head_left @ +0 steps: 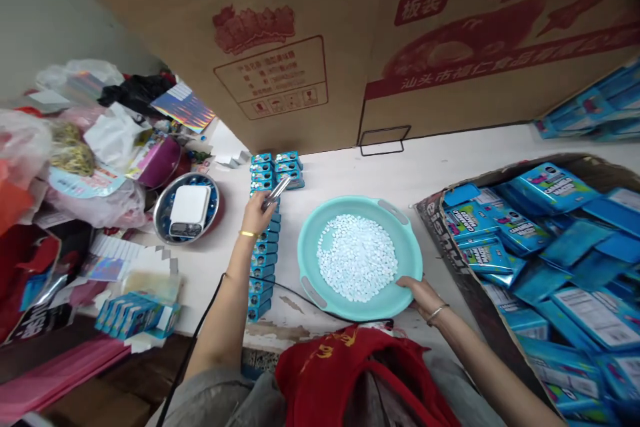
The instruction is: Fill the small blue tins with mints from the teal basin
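Note:
My left hand [258, 212] is closed around a shiny metal tool [278, 191], possibly a small scoop; its exact kind is unclear. It hovers over a column of small blue boxes [264, 248] lined up on the white table, partly hiding them. White pieces show in the openings of several far boxes [261, 175], and a second short row [287, 166] stands beside them. My right hand [417, 295] grips the near right rim of a round teal basin [310, 227], thumb on top. Many small white candy-like pieces [357, 257] lie spread inside it.
Large cardboard cartons [320, 7] wall off the back. At right, an open carton [450, 274] is piled with blue packets [555, 190]. A metal bowl [217, 214] holds a white scale [190, 206]. Bags and wrappers clutter the left. A black cord [300, 295] crosses the front.

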A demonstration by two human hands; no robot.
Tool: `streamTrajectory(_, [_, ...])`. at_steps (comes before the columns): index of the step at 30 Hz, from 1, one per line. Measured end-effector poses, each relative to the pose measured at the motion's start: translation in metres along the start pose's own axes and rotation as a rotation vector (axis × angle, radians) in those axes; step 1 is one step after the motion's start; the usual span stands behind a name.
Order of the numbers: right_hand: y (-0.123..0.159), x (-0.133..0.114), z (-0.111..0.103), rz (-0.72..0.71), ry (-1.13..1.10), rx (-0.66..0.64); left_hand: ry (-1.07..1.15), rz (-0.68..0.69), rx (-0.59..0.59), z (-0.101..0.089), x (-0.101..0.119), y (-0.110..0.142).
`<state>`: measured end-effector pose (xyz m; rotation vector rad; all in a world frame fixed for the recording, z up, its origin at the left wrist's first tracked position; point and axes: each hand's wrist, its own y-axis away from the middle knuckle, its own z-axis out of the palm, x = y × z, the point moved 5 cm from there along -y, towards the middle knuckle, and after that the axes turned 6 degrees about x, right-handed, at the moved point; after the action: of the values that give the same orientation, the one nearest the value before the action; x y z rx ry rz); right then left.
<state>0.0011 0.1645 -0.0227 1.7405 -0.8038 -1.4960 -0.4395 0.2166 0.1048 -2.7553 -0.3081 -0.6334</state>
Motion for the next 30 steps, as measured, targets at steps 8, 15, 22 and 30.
streamTrajectory(8, [0.072, 0.001, 0.010, 0.087, -0.223, 0.016, 0.137, -0.622, 0.334, -0.115, -0.052, 0.223])
streamTrajectory(15, [0.110, 0.003, 0.024, 0.040, -0.302, -0.081, -0.125, -0.541, 0.292, -0.055, -0.029, 0.240])
streamTrajectory(22, [0.134, 0.032, 0.004, 0.031, -0.319, -0.135, -0.341, -0.590, 0.181, -0.037, -0.024, 0.250])
streamTrajectory(30, [0.152, 0.074, -0.023, -0.017, -0.316, 0.000, -0.346, -0.580, 0.092, -0.031, -0.031, 0.243])
